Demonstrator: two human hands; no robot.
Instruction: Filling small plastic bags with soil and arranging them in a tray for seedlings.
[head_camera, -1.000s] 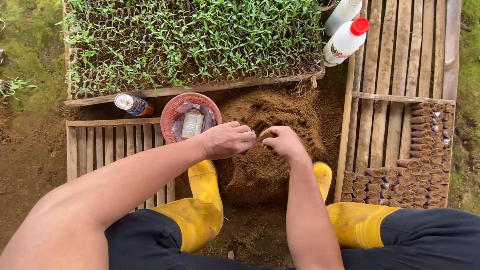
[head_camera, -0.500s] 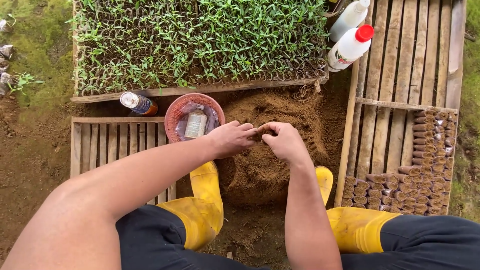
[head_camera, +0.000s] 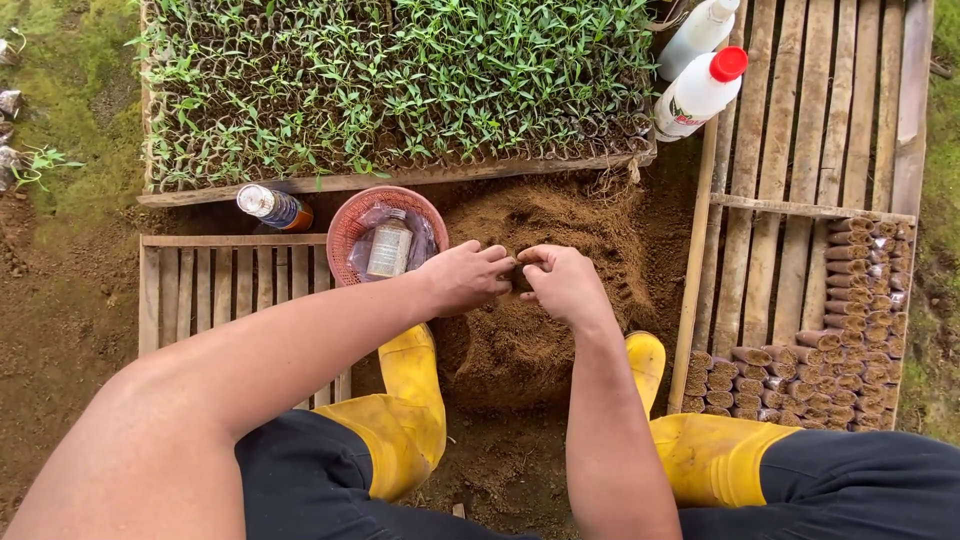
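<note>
My left hand (head_camera: 468, 277) and my right hand (head_camera: 562, 283) meet over a mound of brown soil (head_camera: 540, 340) between my yellow rubber boots (head_camera: 405, 405). Fingertips of both hands pinch a small dark thing between them; what it is stays hidden by the fingers. Just left of my left hand sits a pink basket (head_camera: 352, 228) holding a small bottle (head_camera: 389, 249) on clear plastic.
A wooden tray of green seedlings (head_camera: 400, 85) lies beyond the soil. A slatted wooden tray (head_camera: 810, 150) at the right holds rows of soil-filled rolled pots (head_camera: 840, 340) and two white bottles (head_camera: 697, 95). A slatted frame (head_camera: 230, 285) and a capped bottle (head_camera: 272, 207) lie left.
Both hands have drawn closer together over the soil mound, fingertips now touching. The view has shifted slightly.
</note>
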